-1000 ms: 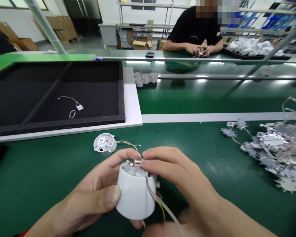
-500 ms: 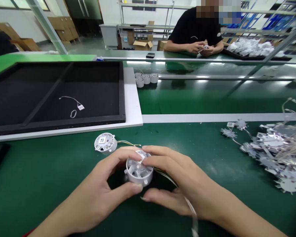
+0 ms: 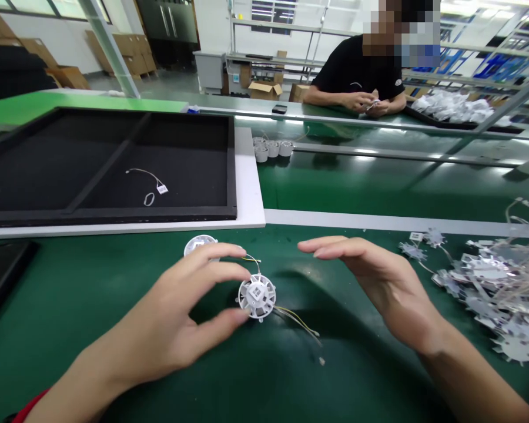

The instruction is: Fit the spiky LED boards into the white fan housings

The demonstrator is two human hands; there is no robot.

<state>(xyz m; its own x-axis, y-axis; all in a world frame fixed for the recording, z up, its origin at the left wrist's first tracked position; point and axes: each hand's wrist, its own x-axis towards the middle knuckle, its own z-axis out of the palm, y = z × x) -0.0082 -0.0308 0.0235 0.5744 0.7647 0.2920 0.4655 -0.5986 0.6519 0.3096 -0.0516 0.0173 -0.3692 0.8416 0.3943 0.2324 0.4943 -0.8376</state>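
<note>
A round white plastic fan-like housing with spokes and a square coded label at its centre lies on the green table, with thin white and yellow wires trailing to the lower right. Curved at its left edge is my left hand, thumb and fingers apart; whether the fingertips touch the rim I cannot tell. My right hand is raised to the right of the housing, fingers stretched out and holding nothing. A second white housing sits behind my left hand, which partly hides it.
On the right lies a heap of flat, silvery star-shaped pieces with wires. A black tray at the left holds a wired label piece and a small ring. More white housings stand farther back. Across the table sits a person handling something small.
My right hand has let go of the housing and moved right, its fingers straightened. The housing now lies flat on the table, and my left hand's fingers have spread. The camera view has shifted slightly.
</note>
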